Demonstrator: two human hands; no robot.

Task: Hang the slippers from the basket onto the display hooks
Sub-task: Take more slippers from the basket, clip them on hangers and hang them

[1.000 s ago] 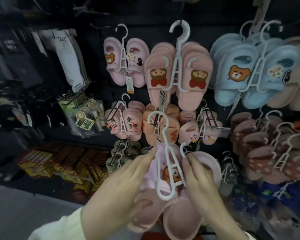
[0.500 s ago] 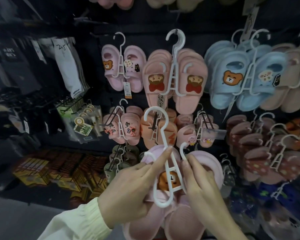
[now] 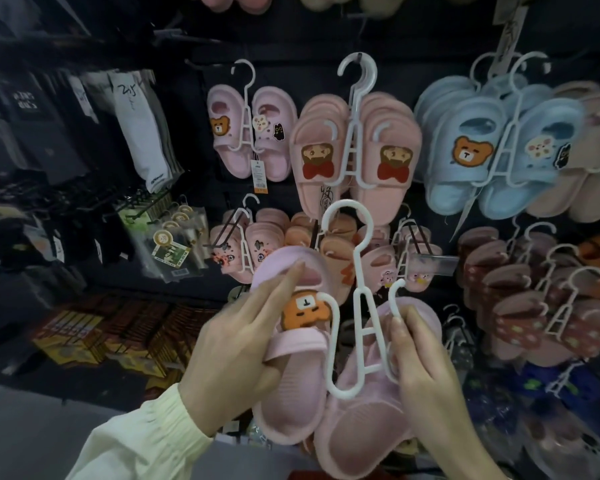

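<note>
- Left hand: grasps the left slipper, thumb under the sole and fingers laid along its upper edge.
- Right hand: pinches the right side of the white hanger, with a fingertip at the tip of the free right prong.
- Change over the last second: the left slipper has swung up and out from behind the hanger. Its bear patch now faces the camera, and the left prong appears to curl over its strap.
- Right slipper: lies sole-up below and behind the hanger, apparently not yet threaded.
- Hanger position: it sits higher than before, with its hook now in front of the hung pink pair.
- Task reading: one slipper is probably mounted. The second still needs loading before the pair goes to a display hook. No basket is visible.
</note>
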